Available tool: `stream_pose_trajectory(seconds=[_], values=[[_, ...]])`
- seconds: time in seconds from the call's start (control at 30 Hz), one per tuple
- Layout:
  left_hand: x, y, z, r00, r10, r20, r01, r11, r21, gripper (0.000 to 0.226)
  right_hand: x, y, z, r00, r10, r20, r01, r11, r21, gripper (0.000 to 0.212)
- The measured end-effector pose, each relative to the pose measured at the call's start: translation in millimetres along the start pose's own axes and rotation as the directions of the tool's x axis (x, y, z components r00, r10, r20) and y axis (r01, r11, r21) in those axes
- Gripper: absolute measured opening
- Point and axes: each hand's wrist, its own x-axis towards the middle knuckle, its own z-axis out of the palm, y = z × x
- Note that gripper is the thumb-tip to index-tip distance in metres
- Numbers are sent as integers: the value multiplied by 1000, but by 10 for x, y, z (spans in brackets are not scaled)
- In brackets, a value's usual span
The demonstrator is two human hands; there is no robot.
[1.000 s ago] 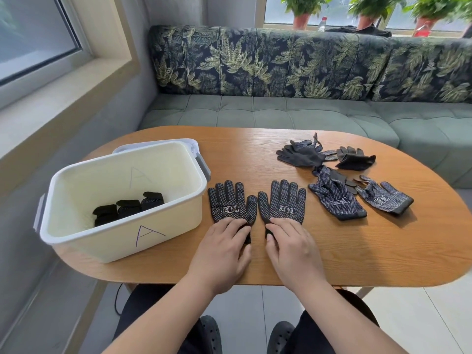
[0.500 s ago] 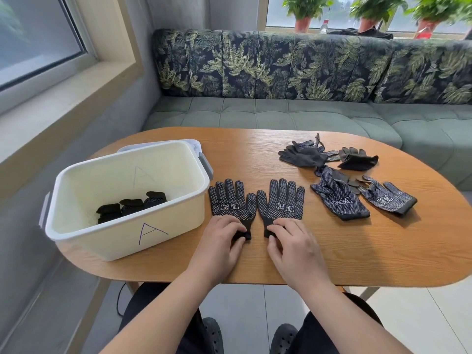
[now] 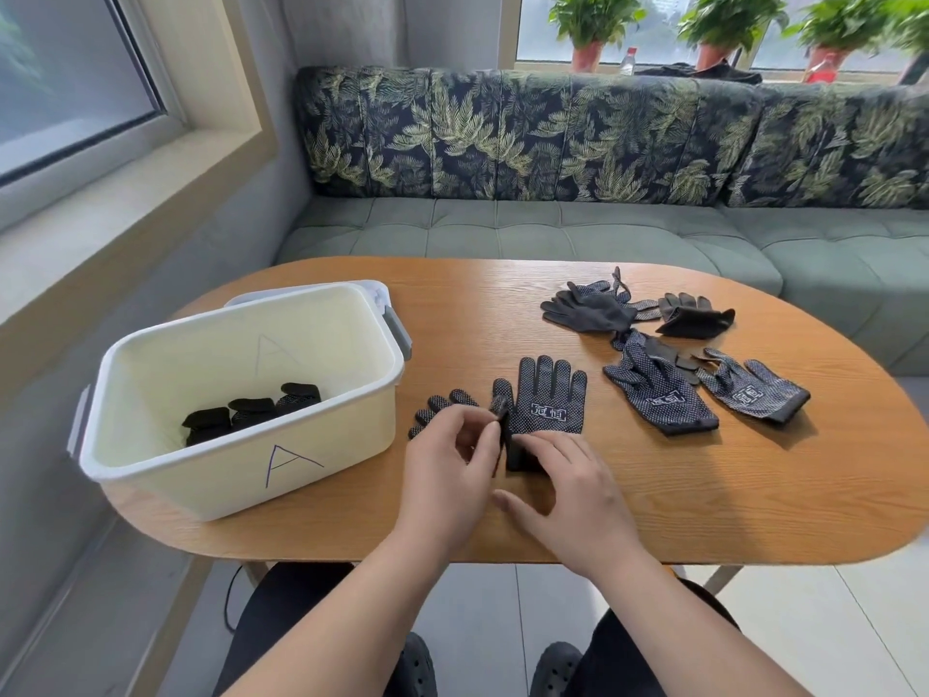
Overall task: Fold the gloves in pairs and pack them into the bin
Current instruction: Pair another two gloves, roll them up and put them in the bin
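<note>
Near the front edge of the oval wooden table (image 3: 704, 495), the left hand (image 3: 452, 475) pinches the inner edge of a dark dotted knit glove (image 3: 437, 407), of which only the fingertips show; the right hand (image 3: 568, 495), fingers relaxed and flat, presses the cuff of its matching dotted glove (image 3: 545, 399), just beside. At the table's left end stands a white plastic bin marked A (image 3: 176, 475), holding three folded dark bundles (image 3: 251, 412); several loose dark gloves (image 3: 658, 394) lie toward the far right edge. Judged progress: three pairs packed; this pair not yet folded; the loose gloves remain.
</note>
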Motion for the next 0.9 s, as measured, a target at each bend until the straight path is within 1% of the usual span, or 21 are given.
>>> stream_pose_trajectory(seconds=[0.03, 0.07, 0.1, 0.13, 0.2, 0.27, 0.3, 0.33, 0.4, 0.43, 0.5, 0.57, 0.6, 0.67, 0.73, 0.8, 0.87, 0.9], values=[[3, 81, 57, 999, -47, 5, 47, 997, -69, 9, -5, -5, -10, 1000, 3, 18, -4, 1000, 21, 72], [3, 152, 110, 996, -81, 22, 83, 988, -126, 9, -7, -5, -13, 1000, 10, 25, -12, 999, 47, 74], [1, 210, 158, 994, -98, 48, 104, 982, -159, 10, -4, 4, -10, 999, 25, 23, -27, 996, 81, 69], [-1, 248, 203, 993, -95, 77, 106, 981, -164, 10, 5, 10, -10, 999, 45, 10, -46, 992, 116, 59], [-7, 235, 284, 992, -30, 123, 43, 994, -103, 9, 26, 43, -12, 995, 96, -38, -85, 974, 212, 36], [-1, 140, 330, 986, 88, 143, -95, 994, 43, 7, 36, 74, -30, 975, 203, -93, -161, 929, 333, 24], [8, 87, 335, 978, 143, 155, -162, 979, 121, 11, 37, 79, -52, 951, 288, -111, -225, 893, 389, 22], [16, 31, 328, 967, 182, 179, -214, 959, 185, 19, 32, 82, -75, 912, 393, -114, -306, 839, 450, 24], [34, -75, 298, 943, 192, 273, -273, 914, 301, 40, 30, 91, -126, 828, 555, -84, -415, 705, 575, 36], [41, -128, 275, 927, 163, 336, -288, 885, 366, 50, 32, 93, -164, 793, 607, -62, -436, 635, 637, 39], [74, -239, 227, 887, 68, 457, -311, 820, 481, 64, 54, 57, -252, 725, 688, -41, -445, 512, 734, 38], [115, -326, 169, 844, -6, 537, -336, 774, 537, 69, 87, 11, -344, 662, 749, -35, -428, 415, 803, 27], [130, -364, 140, 831, -17, 556, -351, 759, 548, 69, 99, 17, -351, 640, 768, -32, -420, 384, 823, 24], [145, -442, 88, 824, -5, 567, -388, 724, 571, 68, 108, 19, -350, 627, 779, -29, -423, 372, 826, 25], [127, -518, 37, 824, -1, 567, -412, 686, 600, 68, 112, 36, -311, 638, 768, -66, -424, 421, 802, 29], [90, -574, -22, 826, 6, 563, -429, 654, 623, 76, 114, 38, -287, 637, 766, -90, -451, 464, 763, 30], [50, -606, -77, 826, 25, 563, -445, 640, 626, 82, 116, 20, -287, 648, 753, -110, -464, 505, 728, 26], [32, -617, -96, 828, 31, 560, -448, 637, 627, 82, 117, 12, -292, 659, 742, -123, -458, 525, 717, 19]])
